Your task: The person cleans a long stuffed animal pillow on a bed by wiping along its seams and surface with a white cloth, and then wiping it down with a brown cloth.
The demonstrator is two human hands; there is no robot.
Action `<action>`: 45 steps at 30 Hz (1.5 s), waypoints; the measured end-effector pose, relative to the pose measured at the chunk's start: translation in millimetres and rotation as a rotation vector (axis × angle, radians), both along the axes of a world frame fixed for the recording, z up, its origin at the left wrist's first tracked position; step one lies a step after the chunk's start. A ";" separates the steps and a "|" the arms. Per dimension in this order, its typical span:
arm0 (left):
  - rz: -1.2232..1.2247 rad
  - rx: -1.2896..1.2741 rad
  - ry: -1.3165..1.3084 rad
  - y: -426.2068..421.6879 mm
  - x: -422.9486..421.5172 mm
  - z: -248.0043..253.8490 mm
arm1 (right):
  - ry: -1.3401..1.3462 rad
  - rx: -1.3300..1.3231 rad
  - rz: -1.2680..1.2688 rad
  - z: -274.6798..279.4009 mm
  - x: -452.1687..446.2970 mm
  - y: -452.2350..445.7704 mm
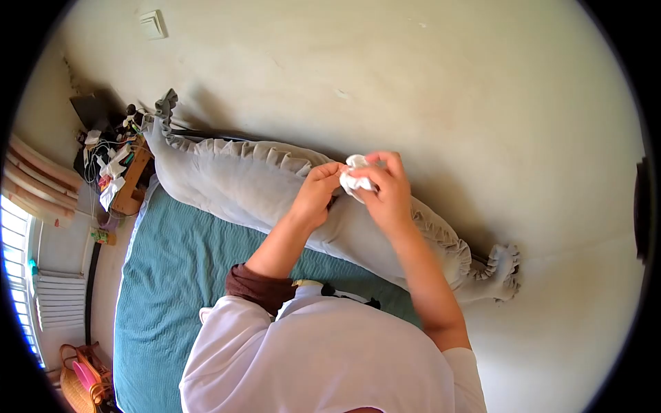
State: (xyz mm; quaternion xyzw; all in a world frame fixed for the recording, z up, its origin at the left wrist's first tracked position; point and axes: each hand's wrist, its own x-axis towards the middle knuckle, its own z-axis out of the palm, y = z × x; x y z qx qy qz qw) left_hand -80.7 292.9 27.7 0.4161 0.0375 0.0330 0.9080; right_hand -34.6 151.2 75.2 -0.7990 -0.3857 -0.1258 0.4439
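Observation:
A small crumpled white cloth (358, 180) is held up in front of the grey ruffled headboard cover. My right hand (387, 187) grips it from the right, its fingers bent around the cloth. At the cloth's left edge, my left hand (322, 189) is closed in a pinch, with the fingertips touching the white fabric. Both hands are close together above the grey cover (241, 175). Some folds of the cloth are hidden behind the right fingers.
A teal bedspread (172, 275) lies below the headboard. At the left stands a wooden bedside table (132, 184) heaped with cables and small items. A woven bag (77, 385) is at the lower left, near a radiator (60, 299). A light switch (153, 25) is on the wall.

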 end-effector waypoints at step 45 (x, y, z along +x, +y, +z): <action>0.094 0.077 -0.012 -1.3 -0.2 -12.7 | -0.009 -0.513 -0.233 -1.1 -2.0 -51.9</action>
